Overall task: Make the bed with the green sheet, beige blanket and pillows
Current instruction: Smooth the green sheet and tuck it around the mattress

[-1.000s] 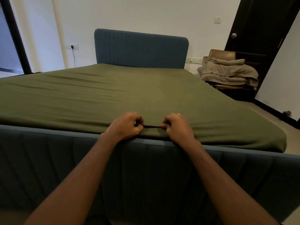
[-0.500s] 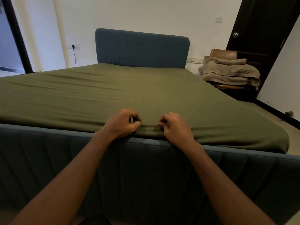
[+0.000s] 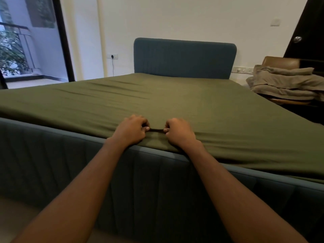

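Observation:
The green sheet (image 3: 157, 99) lies spread over the mattress of a bed with a blue-grey frame (image 3: 70, 163) and headboard (image 3: 184, 57). At the foot edge my left hand (image 3: 131, 131) and my right hand (image 3: 179, 131) each pinch the sheet, a small taut fold stretched between them. The beige blanket (image 3: 284, 83) lies folded in a pile on a chair at the right of the bed. No pillows are in view.
A brown chair (image 3: 280, 62) holds the pile beside a dark door (image 3: 312, 32) at the right. At the left a glass balcony door (image 3: 26, 41) stands open to daylight. A wall socket (image 3: 114, 56) has a cable hanging down.
The hands loosened on the sheet half a second ago and now pinch it again, with a fold pulled tight between them. The camera view has shifted slightly left.

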